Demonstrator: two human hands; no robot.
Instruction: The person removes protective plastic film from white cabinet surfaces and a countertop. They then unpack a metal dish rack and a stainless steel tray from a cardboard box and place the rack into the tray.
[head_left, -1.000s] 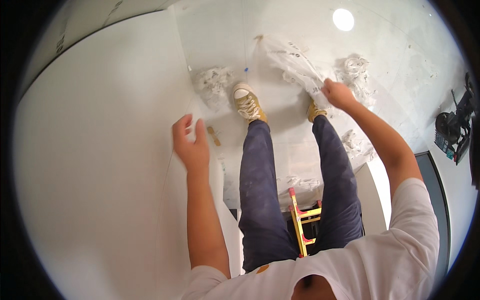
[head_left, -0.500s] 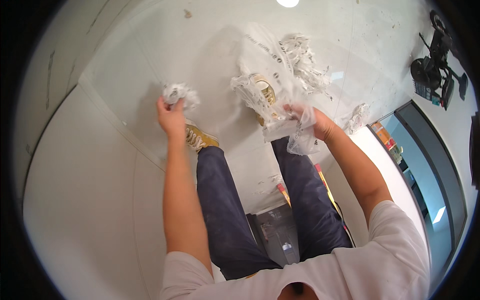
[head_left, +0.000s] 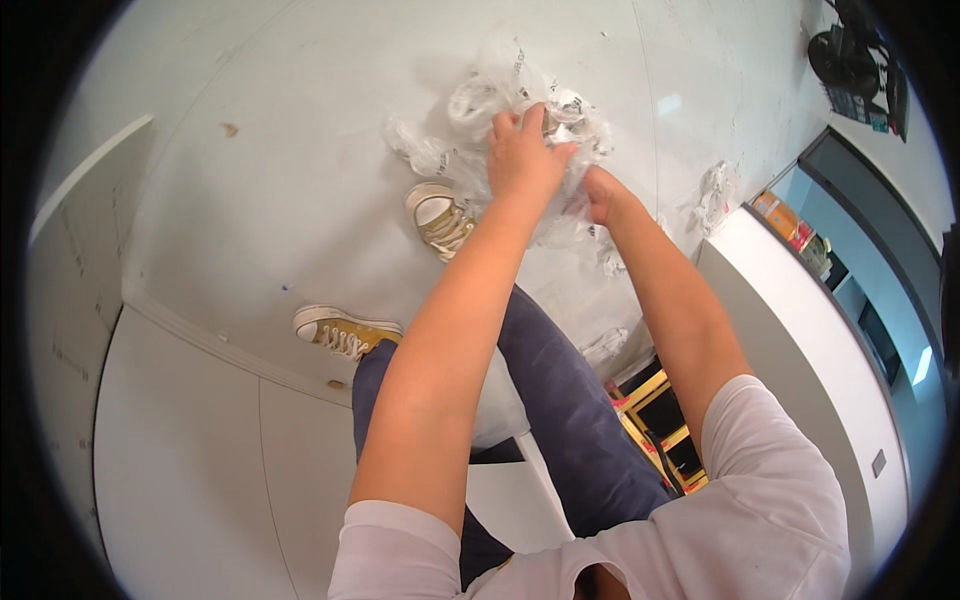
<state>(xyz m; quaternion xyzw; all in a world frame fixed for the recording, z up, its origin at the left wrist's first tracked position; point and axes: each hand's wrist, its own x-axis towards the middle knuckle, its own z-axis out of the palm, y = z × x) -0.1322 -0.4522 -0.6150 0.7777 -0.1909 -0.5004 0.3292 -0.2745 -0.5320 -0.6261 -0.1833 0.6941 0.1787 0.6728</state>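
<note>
Your left hand: fingers spread over film, apparently to contain loose folds | Your right hand: against film, curled; cannot tell whether pinching

Right grip obscured, perhaps by plastic, black machine cropped

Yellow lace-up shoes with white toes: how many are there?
2: one yellow shoe left of centre; the other yellow shoe higher, just below crumpled clear plastic film.

Two hands at crumpled plastic film, yellow shoes, pale floor
</note>
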